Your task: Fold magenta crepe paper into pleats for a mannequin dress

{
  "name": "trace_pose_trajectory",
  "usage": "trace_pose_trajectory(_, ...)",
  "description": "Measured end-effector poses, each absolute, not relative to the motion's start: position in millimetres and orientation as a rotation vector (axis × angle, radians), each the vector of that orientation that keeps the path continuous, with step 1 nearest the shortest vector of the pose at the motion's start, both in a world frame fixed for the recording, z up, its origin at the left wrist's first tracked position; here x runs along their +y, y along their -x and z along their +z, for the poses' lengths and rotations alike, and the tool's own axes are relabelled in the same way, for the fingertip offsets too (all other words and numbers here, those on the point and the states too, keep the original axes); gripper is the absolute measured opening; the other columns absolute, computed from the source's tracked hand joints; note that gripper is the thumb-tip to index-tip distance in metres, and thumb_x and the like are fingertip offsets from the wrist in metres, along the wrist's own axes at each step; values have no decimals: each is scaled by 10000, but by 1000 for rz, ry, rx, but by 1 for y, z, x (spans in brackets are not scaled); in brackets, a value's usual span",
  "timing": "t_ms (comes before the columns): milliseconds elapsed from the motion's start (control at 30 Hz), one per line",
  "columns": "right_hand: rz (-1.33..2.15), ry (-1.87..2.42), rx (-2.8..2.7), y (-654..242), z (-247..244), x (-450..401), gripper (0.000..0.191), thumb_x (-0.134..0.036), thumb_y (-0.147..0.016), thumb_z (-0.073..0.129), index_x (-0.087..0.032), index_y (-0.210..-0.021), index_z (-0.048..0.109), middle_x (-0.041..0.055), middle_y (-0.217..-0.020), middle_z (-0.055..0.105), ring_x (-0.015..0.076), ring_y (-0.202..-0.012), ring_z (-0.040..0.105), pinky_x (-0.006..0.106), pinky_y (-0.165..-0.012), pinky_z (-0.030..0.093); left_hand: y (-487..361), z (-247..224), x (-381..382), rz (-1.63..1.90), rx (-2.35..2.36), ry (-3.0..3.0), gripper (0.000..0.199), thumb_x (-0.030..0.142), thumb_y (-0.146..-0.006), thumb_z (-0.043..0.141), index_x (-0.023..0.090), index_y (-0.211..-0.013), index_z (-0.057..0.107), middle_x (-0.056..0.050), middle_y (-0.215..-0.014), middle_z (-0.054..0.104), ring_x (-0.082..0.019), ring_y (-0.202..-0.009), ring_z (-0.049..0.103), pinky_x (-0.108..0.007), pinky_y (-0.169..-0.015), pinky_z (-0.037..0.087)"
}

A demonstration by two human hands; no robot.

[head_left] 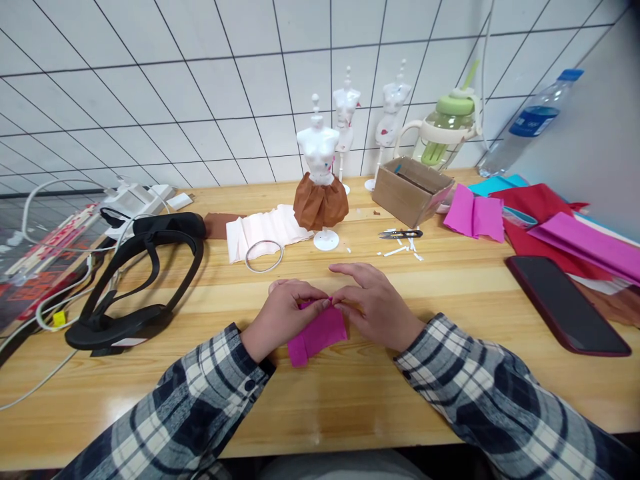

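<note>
Between my hands is a small piece of magenta fabric, its lower part hanging down toward the tabletop. My left hand pinches its upper edge between thumb and forefinger. Right beside that grip, my right hand pinches the same edge, its other fingers stretched forward. The fingertips nearly meet, and what lies exactly between them is hidden. Beyond my hands stands a white mini mannequin wearing a brown gathered skirt. A pale pink fabric strip lies to its left, with a thin metal ring over its edge.
Thread snips lie near white scraps. Behind them are a cardboard box, a green-lidded cup and a water bottle. A phone and folded fabrics occupy the right; a black headset strap and cables the left.
</note>
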State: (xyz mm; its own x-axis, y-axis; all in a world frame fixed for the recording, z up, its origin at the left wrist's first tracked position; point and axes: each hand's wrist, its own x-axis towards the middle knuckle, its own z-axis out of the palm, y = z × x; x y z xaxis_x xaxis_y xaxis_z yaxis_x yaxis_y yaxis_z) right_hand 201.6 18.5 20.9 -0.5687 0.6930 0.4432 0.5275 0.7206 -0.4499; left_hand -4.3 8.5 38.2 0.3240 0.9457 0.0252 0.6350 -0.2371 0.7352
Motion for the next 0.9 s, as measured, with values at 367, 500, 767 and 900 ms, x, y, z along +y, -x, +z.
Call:
trace_pose_trajectory(367, 72, 770, -2410, -206, 32, 11, 177, -226, -911, 555, -286, -1003, 695, -6, -1326, 612, 182, -1095, 592, 432, -1072, 317, 3, 40, 7, 749, 1382, -1791, 151, 288, -782, 642, 175, -767, 741, -28, -772, 736, -161, -715, 648, -259, -705, 486)
trace_pose_trajectory(500, 127, 802, -2426, -209, 31, 11, 292, -192, -887, 562, -328, -1124, 666, -14, -1329, 608, 181, -1122, 588, 433, -1097, 290, 5, 39, 8, 764, 1362, -1658, 207, 353, -802, 644, 164, -789, 728, -35, -796, 742, -167, -737, 648, -262, -708, 489)
trace_pose_trajectory(767, 262, 815, -2394, -210, 28, 15, 427, -145, -869, 538, -325, -1250, 608, 10, -1276, 640, 175, -1125, 598, 433, -1090, 312, 8, 36, 9, 821, 1342, -1509, 247, 390, -806, 651, 157, -829, 731, -53, -840, 749, -180, -766, 655, -270, -696, 506)
trace_pose_trajectory(900, 231, 828, -2374, -209, 29, 14, 384, -174, -888, 532, -327, -1226, 627, 14, -1268, 645, 176, -1116, 603, 426, -1079, 333, 6, 37, 8, 813, 1380, -1552, 221, 366, -800, 650, 159, -812, 729, -46, -820, 748, -182, -758, 659, -273, -701, 510)
